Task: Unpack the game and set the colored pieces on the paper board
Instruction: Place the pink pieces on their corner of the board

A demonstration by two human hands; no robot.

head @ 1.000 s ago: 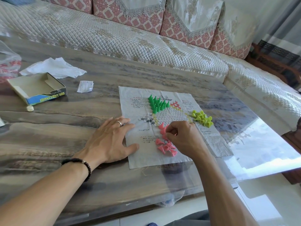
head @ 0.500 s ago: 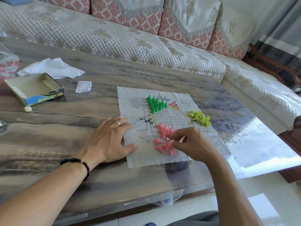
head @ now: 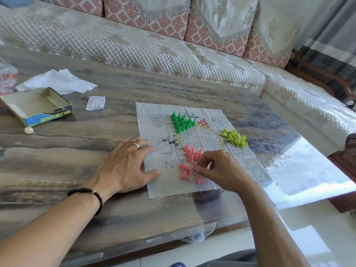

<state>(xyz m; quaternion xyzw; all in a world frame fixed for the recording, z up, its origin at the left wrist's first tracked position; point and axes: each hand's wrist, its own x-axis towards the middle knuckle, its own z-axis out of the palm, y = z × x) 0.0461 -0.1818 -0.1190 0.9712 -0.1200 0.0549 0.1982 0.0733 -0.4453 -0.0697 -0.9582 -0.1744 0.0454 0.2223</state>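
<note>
Presently: right hand (head: 221, 170) curled over the loose pink pieces (head: 189, 171) at the near edge of the paper board (head: 154, 187), thumb and forefinger pinched together on one toppled pink piece (piece itself mostly hidden by the fingertips). Left hand (head: 125, 164) flat, fingers spread and straight, pressing the board's left margin onto the counter (head: 77, 143); holds nothing.

Positions noted. Standing pink pieces (head: 191, 152) upright in the near point of the printed star, just far of the loose ones. Green pieces (head: 182, 123) upright and tightly packed at the far-left point. Yellow-green pieces (head: 235, 138) in a jumbled heap at the right point, mostly on their sides. Open game box (head: 38, 106) well apart, far left on the counter.

Handling, as judgement: pieces look like small hollow plastic cones, very light, rigid, smooth, likely to skid or tip at a nudge. Best taken by the narrow top between two fingertips, flared base down, and set straight onto a circle. Close packing means one careless finger could fell the neighbours (domino risk highest beside the standing pink group).

Board appears to be thin creased paper, limp, prone to sliding and lifting on the glossy counter; hence the flat pressing palm seems worth keeping.
</note>
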